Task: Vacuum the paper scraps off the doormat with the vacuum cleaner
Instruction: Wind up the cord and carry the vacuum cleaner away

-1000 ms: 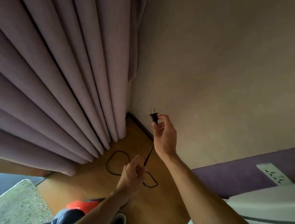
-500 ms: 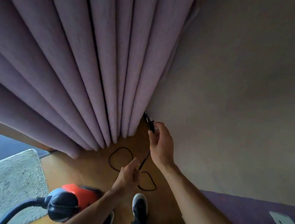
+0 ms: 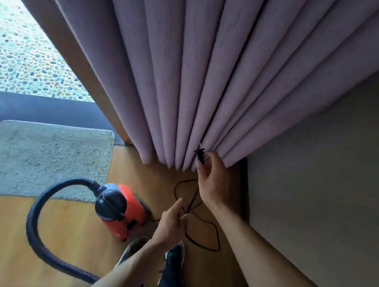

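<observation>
A small red and black vacuum cleaner (image 3: 120, 210) sits on the wooden floor, its dark ribbed hose (image 3: 38, 222) looping left and forward. A pale grey doormat (image 3: 45, 161) lies beyond it at the left; no scraps can be made out on it. My right hand (image 3: 212, 182) pinches the black plug (image 3: 200, 155) at the curtain's hem. My left hand (image 3: 171, 224) grips the black power cord (image 3: 205, 240) lower down, and the rest of the cord lies in loops on the floor.
Mauve curtains (image 3: 192, 72) hang across the top, reaching almost to the floor. A beige wall (image 3: 333, 185) with a dark skirting runs along the right. A pebbled surface (image 3: 14, 62) shows outside at the left. My dark shoes (image 3: 174, 256) stand below the hands.
The view has swung left and down: the wall socket and white furniture have left the frame, and the doormat and whole vacuum cleaner have come in. Both hands keep their hold on plug and cord.
</observation>
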